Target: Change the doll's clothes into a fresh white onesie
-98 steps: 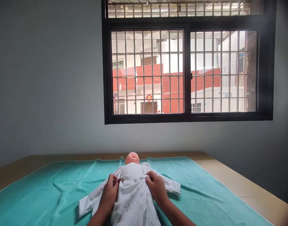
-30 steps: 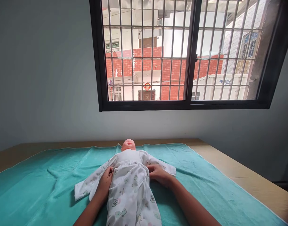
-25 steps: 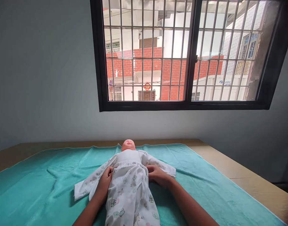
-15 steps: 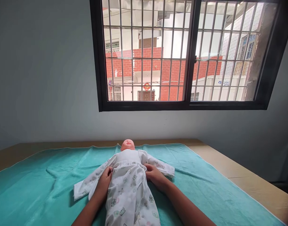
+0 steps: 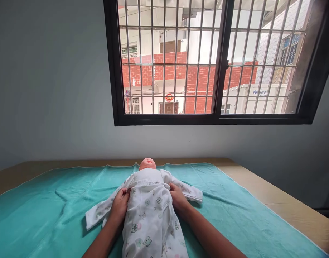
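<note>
A baby doll (image 5: 147, 163) lies on its back on a teal blanket (image 5: 73, 190), its head toward the wall. It wears a white long-sleeved top (image 5: 146, 175) with sleeves spread to both sides. White baby pants (image 5: 150, 218) printed with small animals cover its lower body, the gathered waistband at the belly. My left hand (image 5: 120, 205) pinches the waistband at its left side. At the right side, my right hand (image 5: 177, 197) has its fingers closed on the waistband's edge; the fingertips are partly hidden by cloth.
The blanket lies over a wooden table (image 5: 277, 195) that reaches the grey wall (image 5: 54, 89). Above it is a dark-framed window (image 5: 164, 120) with metal bars.
The waistband sits slightly higher on the doll's belly, and both hands have moved up a little with it. The view has shifted slightly.
</note>
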The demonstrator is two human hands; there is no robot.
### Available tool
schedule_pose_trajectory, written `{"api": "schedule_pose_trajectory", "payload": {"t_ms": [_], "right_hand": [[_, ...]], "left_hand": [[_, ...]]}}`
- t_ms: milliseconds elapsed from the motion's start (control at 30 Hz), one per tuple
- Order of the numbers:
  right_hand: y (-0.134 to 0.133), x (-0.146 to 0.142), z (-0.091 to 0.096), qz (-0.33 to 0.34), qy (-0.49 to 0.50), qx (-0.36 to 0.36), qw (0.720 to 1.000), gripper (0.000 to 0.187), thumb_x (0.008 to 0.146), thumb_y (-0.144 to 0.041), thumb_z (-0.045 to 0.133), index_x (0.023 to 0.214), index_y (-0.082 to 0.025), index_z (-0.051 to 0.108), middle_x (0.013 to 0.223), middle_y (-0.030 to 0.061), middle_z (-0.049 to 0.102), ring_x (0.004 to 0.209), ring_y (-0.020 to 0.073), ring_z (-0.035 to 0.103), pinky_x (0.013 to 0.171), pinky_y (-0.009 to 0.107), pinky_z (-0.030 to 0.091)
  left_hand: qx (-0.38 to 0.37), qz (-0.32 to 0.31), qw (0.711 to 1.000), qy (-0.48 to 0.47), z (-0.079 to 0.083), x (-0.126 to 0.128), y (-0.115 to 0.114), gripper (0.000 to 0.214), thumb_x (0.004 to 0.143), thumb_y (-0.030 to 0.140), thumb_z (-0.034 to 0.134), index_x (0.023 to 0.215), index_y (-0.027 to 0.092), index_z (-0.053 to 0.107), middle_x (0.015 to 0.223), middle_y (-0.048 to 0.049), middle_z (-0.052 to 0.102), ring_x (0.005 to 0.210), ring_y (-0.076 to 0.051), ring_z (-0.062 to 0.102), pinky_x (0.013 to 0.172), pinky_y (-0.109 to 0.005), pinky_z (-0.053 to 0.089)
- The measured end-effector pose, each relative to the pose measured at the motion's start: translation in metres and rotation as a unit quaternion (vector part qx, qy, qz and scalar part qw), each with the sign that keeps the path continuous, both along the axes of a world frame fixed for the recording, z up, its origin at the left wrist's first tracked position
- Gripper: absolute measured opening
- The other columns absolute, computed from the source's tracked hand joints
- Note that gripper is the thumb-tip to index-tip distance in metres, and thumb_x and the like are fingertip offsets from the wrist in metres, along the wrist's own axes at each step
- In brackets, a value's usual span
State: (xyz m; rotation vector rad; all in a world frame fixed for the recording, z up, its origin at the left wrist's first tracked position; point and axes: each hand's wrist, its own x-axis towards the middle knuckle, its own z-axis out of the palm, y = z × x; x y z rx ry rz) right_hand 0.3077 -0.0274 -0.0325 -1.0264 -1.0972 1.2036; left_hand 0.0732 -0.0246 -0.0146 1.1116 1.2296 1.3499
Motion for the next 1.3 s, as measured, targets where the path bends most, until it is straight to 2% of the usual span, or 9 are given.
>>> {"api": "schedule_pose_trajectory", "payload": {"t_ms": [133,300,500,633,767,900,1100,1233,1300], "right_hand": [[-0.006,-0.002,0.006,0.014,0.069,-0.008,0.997,0.031,0.053,-0.027,0.082,0.075,-0.019,0.062,0.071,0.0014,0.067,0.072,0.0212,0.06,0.069,0.033,0.046],[-0.011,-0.002,0.011,0.027,0.093,-0.011,0.995,0.034,0.05,-0.025,0.083,0.078,-0.021,0.063,0.074,0.0022,0.069,0.078,0.0252,0.064,0.074,0.037,0.048],[-0.012,-0.003,0.012,0.046,0.097,-0.009,0.994,0.032,0.052,-0.024,0.082,0.076,-0.021,0.062,0.075,0.0029,0.07,0.079,0.0267,0.065,0.073,0.037,0.048],[-0.012,-0.002,0.01,0.039,0.087,-0.004,0.995,0.03,0.055,-0.022,0.08,0.08,-0.02,0.063,0.075,0.0014,0.069,0.077,0.0225,0.063,0.075,0.035,0.047],[-0.009,-0.001,0.006,0.028,0.074,-0.002,0.997,0.028,0.056,-0.02,0.075,0.08,-0.019,0.063,0.076,0.0012,0.067,0.074,0.0195,0.06,0.07,0.031,0.045],[-0.003,0.003,-0.001,0.001,0.035,0.018,0.999,0.026,0.056,-0.022,0.07,0.08,-0.018,0.063,0.074,0.0021,0.065,0.068,0.0176,0.056,0.063,0.029,0.041],[0.008,0.014,-0.004,-0.072,-0.034,0.056,0.995,0.024,0.067,-0.04,0.07,0.07,-0.017,0.063,0.068,0.0006,0.059,0.065,0.0152,0.048,0.062,0.028,0.036],[0.009,0.021,0.003,-0.032,-0.089,0.087,0.992,0.037,0.07,-0.053,0.072,0.069,-0.018,0.061,0.067,-0.0006,0.056,0.066,0.0158,0.048,0.065,0.03,0.037],[0.007,0.024,0.01,-0.011,-0.114,0.108,0.988,0.037,0.071,-0.054,0.073,0.072,-0.019,0.063,0.075,0.0014,0.06,0.075,0.0183,0.053,0.072,0.032,0.04]], "left_hand": [[-0.027,-0.002,0.998,-0.063,0.003,0.002,-0.007,0.053,0.06,0.062,0.073,0.088,0.019,0.057,0.073,-0.0014,0.068,0.063,-0.018,0.06,0.057,-0.029,0.047],[-0.036,-0.012,0.991,-0.129,0.002,0.006,-0.009,0.045,0.064,0.051,0.077,0.087,0.019,0.055,0.066,0.002,0.065,0.054,-0.014,0.058,0.051,-0.025,0.046],[-0.037,-0.034,0.983,-0.176,-0.002,0.006,-0.009,0.043,0.067,0.048,0.077,0.091,0.02,0.055,0.07,0.0008,0.067,0.059,-0.016,0.062,0.054,-0.026,0.048],[-0.03,-0.03,0.988,-0.151,-0.001,0.003,-0.009,0.049,0.06,0.047,0.08,0.093,0.019,0.058,0.081,-0.0013,0.07,0.067,-0.018,0.065,0.061,-0.028,0.051],[-0.034,-0.018,0.994,-0.104,0.003,0.002,-0.01,0.052,0.054,0.046,0.08,0.094,0.018,0.06,0.089,-0.0049,0.072,0.078,-0.022,0.067,0.065,-0.03,0.05],[-0.012,-0.013,0.999,-0.033,0.006,0.001,-0.012,0.047,0.058,0.048,0.073,0.093,0.017,0.065,0.093,-0.0077,0.073,0.088,-0.027,0.066,0.07,-0.033,0.051],[0.06,-0.022,0.997,0.041,0.0,-0.004,-0.006,0.045,0.065,0.054,0.068,0.091,0.017,0.067,0.093,-0.0096,0.073,0.095,-0.03,0.065,0.079,-0.036,0.052],[0.068,-0.055,0.992,0.089,-0.006,-0.008,0.006,0.048,0.064,0.06,0.065,0.088,0.018,0.065,0.092,-0.0074,0.072,0.089,-0.027,0.065,0.078,-0.036,0.052],[0.074,-0.07,0.989,0.107,-0.006,-0.012,0.011,0.048,0.062,0.06,0.064,0.085,0.018,0.064,0.09,-0.0066,0.07,0.087,-0.026,0.064,0.08,-0.037,0.052]]}}
